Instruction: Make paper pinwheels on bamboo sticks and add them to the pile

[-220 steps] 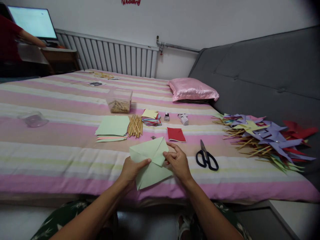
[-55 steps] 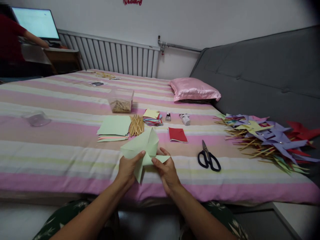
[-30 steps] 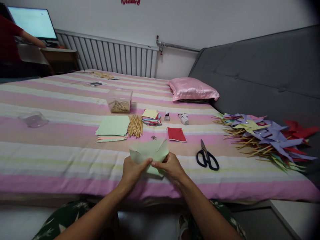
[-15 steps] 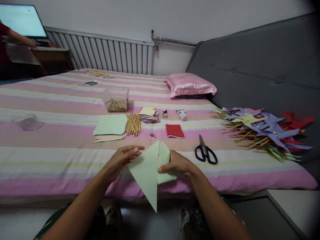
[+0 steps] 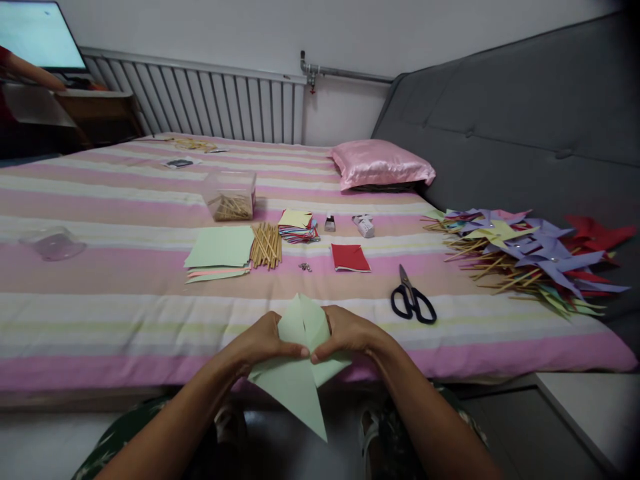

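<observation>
Hands met at the near edge of the bed (image 5: 125, 313) in the head view: the left hand (image 5: 260, 341) and the right hand (image 5: 350, 331) each pinched the folded green paper (image 5: 295, 380) between thumb and fingers, its long point hanging below the bed edge. Black scissors (image 5: 413, 303) lay just right of them; a red sheet (image 5: 350, 257) and wooden sticks (image 5: 266, 245) lay beyond.
</observation>
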A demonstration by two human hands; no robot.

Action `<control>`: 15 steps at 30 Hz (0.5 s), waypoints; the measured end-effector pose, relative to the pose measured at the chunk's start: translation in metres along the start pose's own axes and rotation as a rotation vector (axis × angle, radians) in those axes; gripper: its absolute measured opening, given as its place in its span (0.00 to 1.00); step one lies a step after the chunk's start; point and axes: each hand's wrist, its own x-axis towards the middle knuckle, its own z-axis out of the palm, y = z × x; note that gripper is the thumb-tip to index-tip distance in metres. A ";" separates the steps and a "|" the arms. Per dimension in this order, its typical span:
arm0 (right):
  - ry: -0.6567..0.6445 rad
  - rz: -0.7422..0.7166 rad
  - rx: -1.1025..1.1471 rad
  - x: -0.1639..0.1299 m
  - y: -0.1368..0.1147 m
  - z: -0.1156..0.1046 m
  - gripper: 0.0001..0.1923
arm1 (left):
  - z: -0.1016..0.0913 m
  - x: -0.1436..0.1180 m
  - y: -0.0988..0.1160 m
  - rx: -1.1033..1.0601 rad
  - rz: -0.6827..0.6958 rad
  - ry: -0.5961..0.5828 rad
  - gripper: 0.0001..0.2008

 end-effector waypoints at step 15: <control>0.536 -0.302 -0.048 0.002 -0.002 -0.012 0.25 | 0.002 0.013 -0.007 -0.246 0.006 0.418 0.17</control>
